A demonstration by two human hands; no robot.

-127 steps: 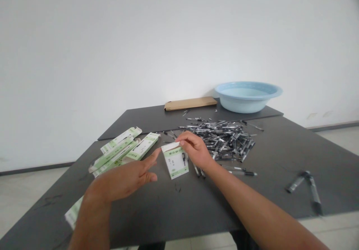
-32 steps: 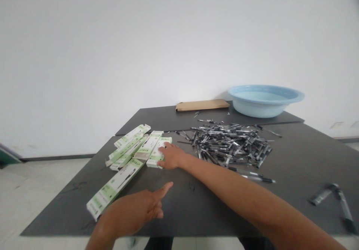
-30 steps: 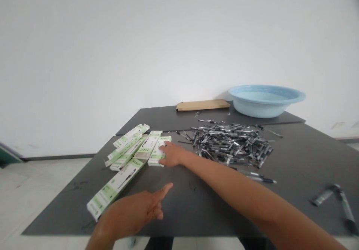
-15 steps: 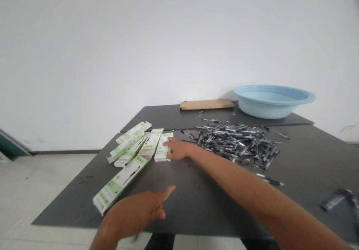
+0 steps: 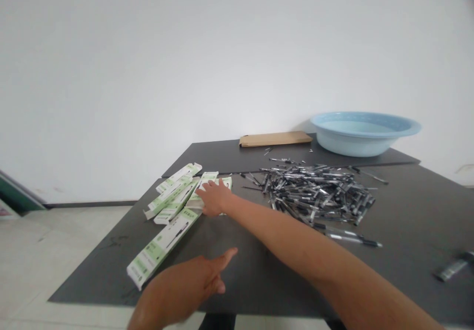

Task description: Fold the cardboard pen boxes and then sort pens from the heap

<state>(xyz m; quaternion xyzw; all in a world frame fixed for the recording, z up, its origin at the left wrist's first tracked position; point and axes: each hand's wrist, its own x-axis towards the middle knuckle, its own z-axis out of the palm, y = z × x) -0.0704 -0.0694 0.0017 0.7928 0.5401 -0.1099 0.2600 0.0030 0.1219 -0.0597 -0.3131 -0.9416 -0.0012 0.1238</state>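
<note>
My right hand [image 5: 214, 197] reaches across the dark table [image 5: 407, 221] and lies flat, fingers spread, on the green-and-white pen boxes [image 5: 177, 191] at the left. It covers most of the nearest box. One longer box [image 5: 163, 241] lies apart, nearer to me. My left hand [image 5: 192, 285] hovers low over the table's front edge, forefinger stretched out, other fingers loosely curled, holding nothing. A big heap of black-and-clear pens [image 5: 318, 191] lies to the right of my right hand.
A light blue basin [image 5: 365, 132] and a flat brown envelope [image 5: 276, 138] sit at the back of the table. A dark object [image 5: 454, 267] lies at the right edge. Loose pens [image 5: 351, 238] lie in front of the heap. Pale floor is at the left.
My right hand set the small box down among the boxes at the left and has slid a little further left onto them. My left hand stays low near the front edge.
</note>
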